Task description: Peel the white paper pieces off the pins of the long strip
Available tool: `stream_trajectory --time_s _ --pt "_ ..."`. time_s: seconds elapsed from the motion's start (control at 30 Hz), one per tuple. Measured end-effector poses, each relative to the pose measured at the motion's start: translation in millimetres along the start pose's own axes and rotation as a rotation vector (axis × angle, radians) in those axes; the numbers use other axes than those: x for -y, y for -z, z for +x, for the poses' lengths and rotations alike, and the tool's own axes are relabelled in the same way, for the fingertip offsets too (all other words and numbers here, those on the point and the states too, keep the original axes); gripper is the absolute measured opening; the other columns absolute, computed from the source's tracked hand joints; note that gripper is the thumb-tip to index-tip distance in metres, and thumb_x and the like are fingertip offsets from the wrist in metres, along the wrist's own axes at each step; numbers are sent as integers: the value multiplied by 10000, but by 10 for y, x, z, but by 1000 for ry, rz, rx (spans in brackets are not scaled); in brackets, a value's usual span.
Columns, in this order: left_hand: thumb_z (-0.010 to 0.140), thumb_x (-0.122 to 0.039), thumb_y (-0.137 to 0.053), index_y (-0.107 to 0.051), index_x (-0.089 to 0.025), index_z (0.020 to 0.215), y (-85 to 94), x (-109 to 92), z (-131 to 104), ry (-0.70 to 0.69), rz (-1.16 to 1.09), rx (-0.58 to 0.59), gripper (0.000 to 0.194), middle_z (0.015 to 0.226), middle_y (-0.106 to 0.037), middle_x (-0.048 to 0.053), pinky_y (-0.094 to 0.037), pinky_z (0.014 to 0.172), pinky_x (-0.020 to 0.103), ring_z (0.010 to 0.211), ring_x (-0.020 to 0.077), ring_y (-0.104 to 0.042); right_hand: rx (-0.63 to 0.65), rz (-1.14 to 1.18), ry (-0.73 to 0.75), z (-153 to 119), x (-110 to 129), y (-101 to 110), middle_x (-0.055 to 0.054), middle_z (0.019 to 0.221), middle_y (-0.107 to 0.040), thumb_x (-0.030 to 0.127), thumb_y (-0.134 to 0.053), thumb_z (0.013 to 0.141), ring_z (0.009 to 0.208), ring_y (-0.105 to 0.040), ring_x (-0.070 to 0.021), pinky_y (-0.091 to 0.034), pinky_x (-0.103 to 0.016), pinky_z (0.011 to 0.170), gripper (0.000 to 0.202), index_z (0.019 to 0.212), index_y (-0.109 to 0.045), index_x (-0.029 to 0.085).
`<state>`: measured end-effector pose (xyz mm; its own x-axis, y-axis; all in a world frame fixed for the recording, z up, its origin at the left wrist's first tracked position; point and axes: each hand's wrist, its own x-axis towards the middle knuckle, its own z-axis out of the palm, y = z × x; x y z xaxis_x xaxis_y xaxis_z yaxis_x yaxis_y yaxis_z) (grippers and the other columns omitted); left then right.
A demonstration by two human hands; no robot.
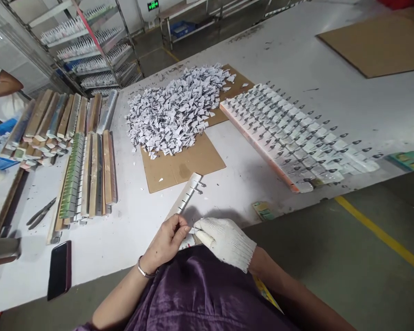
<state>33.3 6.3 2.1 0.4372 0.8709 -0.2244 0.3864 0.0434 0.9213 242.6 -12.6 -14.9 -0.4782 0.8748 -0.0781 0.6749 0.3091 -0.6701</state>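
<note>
Nearest, at the worktop (131, 239) edge above a purple lap: bare left hand (169, 241) with a bracelet at the wrist, fingers curled and pinched shut on the near end of a long strip (186, 200) of small white pieces set side by side. Gloved right hand (224, 239) just beside it, thumb and forefinger closed on the same end, the fingertips of both hands almost meeting there. Strip lying slantwise on the worktop, near end in the hands, far end touching the corner of a sheet of cardboard (182, 165). Step in hand, by the look of it: working one small piece at the strip's near end, probably fitting or peeling something off, too small to tell which. Next move likely calls for a steady pinch from the left hand and a fine pull or press from the gloved fingers, then shifting the grip one piece further along. To the left, a black phone (59, 270) near the edge, a pair of pliers (40, 213), and stacked bundles of strips (86, 174) lying side by side. On the cardboard beyond, a heap of white paper scraps (179, 108). Right of that, a wide tray of finished pieces (293, 133) in neat rows, dark tips pointing away. Further back, another cardboard sheet (376, 43) at the far right, racks (89, 46) of similar pieces behind the worktop, and another person's arm (3, 85) at the far left edge.
</note>
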Motion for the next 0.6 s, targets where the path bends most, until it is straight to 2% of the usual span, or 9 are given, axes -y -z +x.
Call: stream_trajectory --time_s 0.07,0.17,0.2,0.27,0.33,0.43,0.5,0.6 --pt "965 -477 -568 -526 -180 843 14 18 -18 18 -123 73 324 696 -501 -31 -352 593 241 622 100 -429 12 64 16 1 17 56 -16 786 -644 256 -418 986 709 -557 -142 -319 -297 661 261 780 -566 194" --pt "878 -546 -671 -508 -191 814 -30 59 -47 81 -458 277 396 560 -482 -62 -337 498 232 471 81 -413 91 233 41 1 40 184 27 690 -612 263 -518 933 619 -507 -116 -290 -284 597 215 737 -584 202" --pt "835 -567 -712 -506 -195 801 -63 65 -54 90 -542 294 427 525 -472 -71 -334 473 228 430 76 -405 112 280 55 3 43 226 37 648 -590 260 -546 910 582 -480 -108 -276 -282 575 218 702 -583 203" --pt "783 -583 -758 -513 -198 792 -146 48 -58 91 -586 198 456 501 -478 -76 -352 461 226 401 76 -421 103 330 66 14 38 283 42 592 -557 263 -553 898 542 -446 -103 -264 -282 553 266 639 -569 204" --pt "846 -564 -696 -548 -195 832 -225 4 -48 75 -443 3 398 544 -530 -53 -401 500 236 449 96 -489 33 330 74 40 27 281 31 598 -569 298 -539 914 553 -469 -110 -292 -279 566 300 630 -574 207" --pt "989 -468 -497 -598 -196 904 -285 -30 -5 -6 -15 -215 302 657 -597 -4 -445 584 262 569 129 -554 -41 247 70 99 6 167 -3 699 -644 317 -482 950 637 -551 -138 -357 -275 632 284 727 -624 211" --pt "1020 -404 -423 -604 -201 925 -269 12 52 -67 213 -239 288 705 -616 12 -444 608 269 602 139 -564 -45 182 4 150 -30 53 -19 768 -675 298 -421 978 683 -581 -145 -373 -271 653 292 803 -637 210" --pt "1029 -359 -400 -583 -211 1077 -160 145 224 -71 384 -180 241 692 -611 -5 -443 617 274 589 152 -578 -64 112 -141 256 -153 -102 -17 772 -670 303 -405 1003 689 -590 -129 -382 -250 638 308 825 -636 200"
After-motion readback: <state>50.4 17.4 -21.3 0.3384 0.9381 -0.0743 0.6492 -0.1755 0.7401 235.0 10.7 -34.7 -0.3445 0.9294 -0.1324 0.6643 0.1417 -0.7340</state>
